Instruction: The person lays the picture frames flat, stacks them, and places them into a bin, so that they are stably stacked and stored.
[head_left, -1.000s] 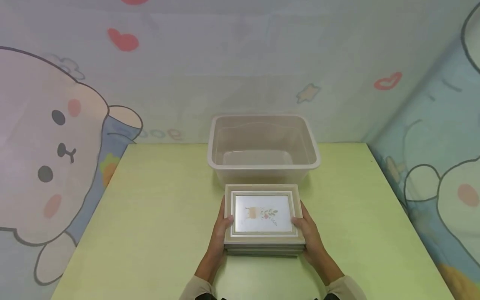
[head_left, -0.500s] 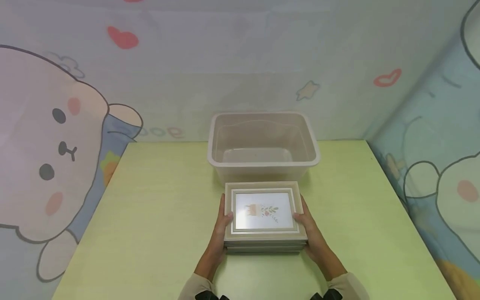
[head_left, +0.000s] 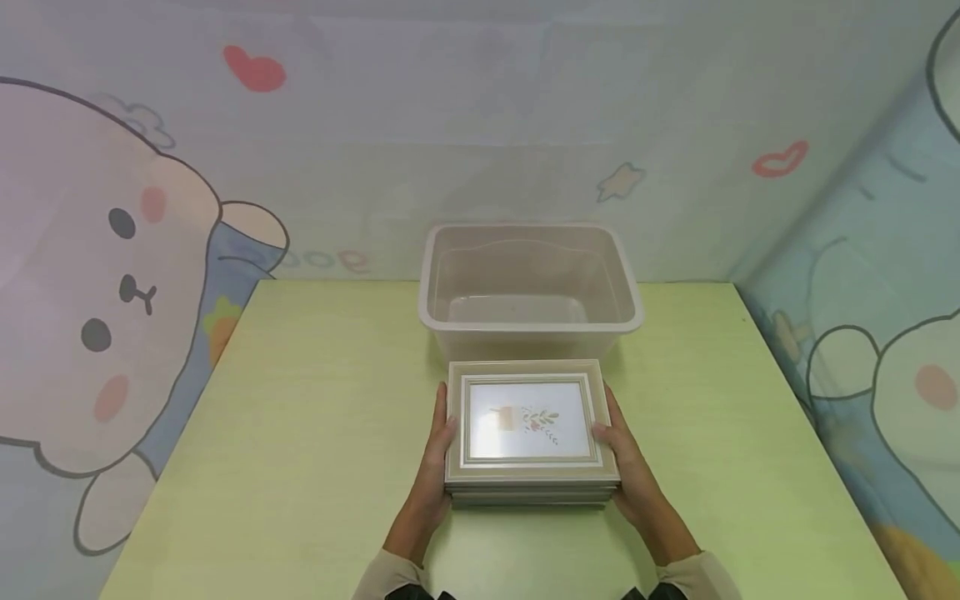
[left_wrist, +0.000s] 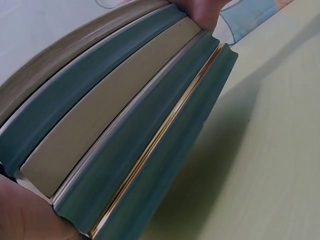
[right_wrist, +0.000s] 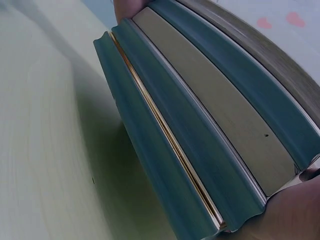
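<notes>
A stack of several picture frames (head_left: 529, 468) is between my two hands in the middle of the head view. The top one has a cream border around a pale print of a plant in a pot, turned sideways. My left hand (head_left: 431, 479) grips the stack's left side, thumb on the edge of the top frame. On the opposite side my right hand (head_left: 634, 477) holds it the same way. In the left wrist view, teal and beige frame edges (left_wrist: 112, 107) lie in layers, with a shadow on the table beneath. The right wrist view shows matching layered edges (right_wrist: 200, 105).
Right behind the stack, a beige plastic bin (head_left: 534, 328) with nothing in it stands near the back of the light green table (head_left: 315, 433). A cartoon-printed backdrop (head_left: 480, 108) rises behind the table and along its right side.
Both hands have raised the stack of picture frames slightly; it looks a little larger and closer to the bin. Their grip is the same. The head view has shifted slightly.
</notes>
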